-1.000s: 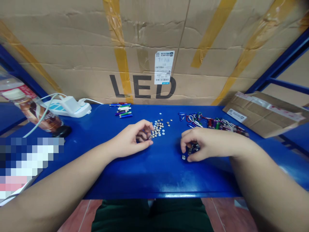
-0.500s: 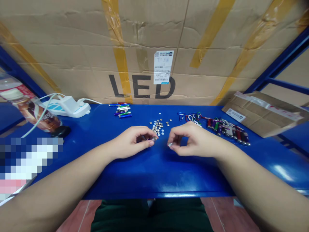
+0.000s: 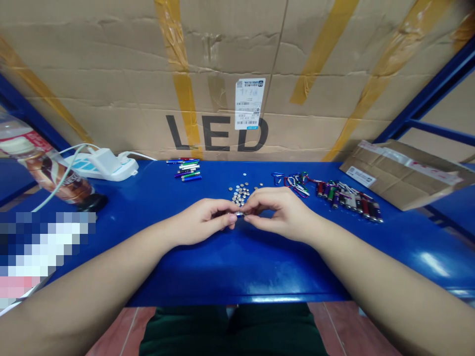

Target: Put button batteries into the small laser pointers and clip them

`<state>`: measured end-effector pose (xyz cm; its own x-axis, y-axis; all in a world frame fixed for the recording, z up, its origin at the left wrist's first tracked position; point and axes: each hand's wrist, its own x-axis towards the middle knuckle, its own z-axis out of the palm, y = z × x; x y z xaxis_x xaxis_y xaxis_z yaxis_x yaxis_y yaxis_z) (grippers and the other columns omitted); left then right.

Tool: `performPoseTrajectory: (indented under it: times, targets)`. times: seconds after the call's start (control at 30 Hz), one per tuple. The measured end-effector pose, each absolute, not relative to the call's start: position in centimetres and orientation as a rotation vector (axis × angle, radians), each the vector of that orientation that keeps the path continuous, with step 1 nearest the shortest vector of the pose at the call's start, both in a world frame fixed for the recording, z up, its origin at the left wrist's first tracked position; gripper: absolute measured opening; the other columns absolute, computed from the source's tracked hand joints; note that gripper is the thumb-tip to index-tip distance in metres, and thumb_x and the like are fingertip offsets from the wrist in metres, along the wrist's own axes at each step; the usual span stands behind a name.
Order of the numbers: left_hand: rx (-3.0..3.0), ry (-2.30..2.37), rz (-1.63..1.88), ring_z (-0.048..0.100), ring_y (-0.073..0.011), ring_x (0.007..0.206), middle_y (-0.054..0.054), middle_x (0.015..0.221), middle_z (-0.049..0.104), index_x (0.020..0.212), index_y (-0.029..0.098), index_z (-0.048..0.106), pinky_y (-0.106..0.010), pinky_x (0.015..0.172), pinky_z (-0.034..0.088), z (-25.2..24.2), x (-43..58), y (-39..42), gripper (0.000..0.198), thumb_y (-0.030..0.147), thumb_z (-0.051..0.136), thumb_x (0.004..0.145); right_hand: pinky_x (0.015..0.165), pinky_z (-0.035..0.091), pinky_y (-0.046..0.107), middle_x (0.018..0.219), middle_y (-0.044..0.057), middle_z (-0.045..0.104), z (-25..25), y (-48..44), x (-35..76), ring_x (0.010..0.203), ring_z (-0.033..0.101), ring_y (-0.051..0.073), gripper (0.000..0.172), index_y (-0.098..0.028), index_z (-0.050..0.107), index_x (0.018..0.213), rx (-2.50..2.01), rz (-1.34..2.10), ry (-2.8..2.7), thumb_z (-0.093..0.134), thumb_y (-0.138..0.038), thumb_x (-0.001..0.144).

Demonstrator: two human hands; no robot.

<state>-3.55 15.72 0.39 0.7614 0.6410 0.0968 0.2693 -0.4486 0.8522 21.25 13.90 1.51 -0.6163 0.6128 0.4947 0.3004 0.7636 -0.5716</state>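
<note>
Near the middle of the blue table [image 3: 237,267], my left hand [image 3: 211,220] pinches a small metallic tube [image 3: 239,214], mostly hidden by the fingers. My right hand [image 3: 274,212] is closed at the tube's right end, its thumb and fingertips pressed there; a small silvery piece between them is barely visible. Just behind the hands lie several small round cells [image 3: 240,193]. Coloured tubes [image 3: 189,169] form a small pile at the back left. Carabiner clips [image 3: 297,184] and a row of finished-looking small torches [image 3: 351,199] lie to the right.
A large cardboard box [image 3: 129,89] stands behind the table. A smaller carton [image 3: 404,170] sits at the right. On the left are a bottle [image 3: 55,170], a white power strip [image 3: 122,168] with cables, and a blurred-out patch. Blue metal bars frame both sides.
My right hand has moved left and met the tube in my left hand; the gap between the hands has closed. My left hand has barely moved.
</note>
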Motion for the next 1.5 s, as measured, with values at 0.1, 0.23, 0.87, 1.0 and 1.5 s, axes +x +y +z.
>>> performPoseTrajectory:
  times: [0.1,0.23,0.87,1.0,1.5]
  targets:
    - [2.064,0.689,0.535,0.062,-0.0154,0.077,-0.003,0.083,0.069,0.109,0.015,0.070,-0.027,0.077,0.052,0.5,-3.5,15.8,0.030,0.039,0.054,0.103,0.076,0.057,0.029,0.088,0.005,0.078,1.4,13.9,21.2,0.079,0.072,0.016,0.004,-0.019,0.074,0.094,-0.657,0.511,-2.272,0.070,-0.020,0.093]
    - [2.043,0.711,0.529,0.056,-0.0139,0.072,0.000,0.077,0.060,0.094,0.015,0.067,-0.025,0.072,0.048,0.6,-3.4,15.7,0.035,0.044,0.050,0.104,0.073,0.057,0.027,0.088,0.004,0.076,1.4,13.9,21.0,0.076,0.070,0.015,0.004,-0.019,0.071,0.098,-0.643,0.401,-2.274,0.069,-0.018,0.095]
    - [2.428,0.704,0.738,0.072,-0.0177,0.091,-0.006,0.100,0.077,0.108,0.018,0.073,-0.026,0.083,0.052,0.8,-3.3,15.4,0.020,0.029,0.057,0.104,0.045,0.050,0.023,0.059,-0.003,0.060,0.7,13.6,19.4,0.046,0.059,0.011,0.049,-0.017,0.061,0.077,-1.095,1.521,-1.807,0.069,-0.063,0.089]
    - [2.583,0.654,0.829,0.069,-0.0168,0.082,-0.006,0.092,0.075,0.110,0.016,0.073,-0.026,0.075,0.052,0.9,-3.3,15.1,0.020,0.025,0.057,0.104,0.039,0.046,0.021,0.055,-0.006,0.052,0.7,13.6,19.0,0.042,0.047,0.008,0.050,-0.016,0.059,0.073,-1.018,1.922,-1.454,0.079,-0.062,0.080]
    - [2.531,0.734,0.738,0.073,-0.0169,0.086,-0.005,0.095,0.078,0.103,0.016,0.074,-0.025,0.079,0.053,0.4,-3.2,15.7,0.023,0.028,0.054,0.106,0.074,0.043,0.032,0.078,0.004,0.059,0.9,13.5,20.0,0.075,0.054,0.018,0.029,-0.018,0.058,0.083,-0.854,0.394,-2.456,0.043,-0.025,0.107]
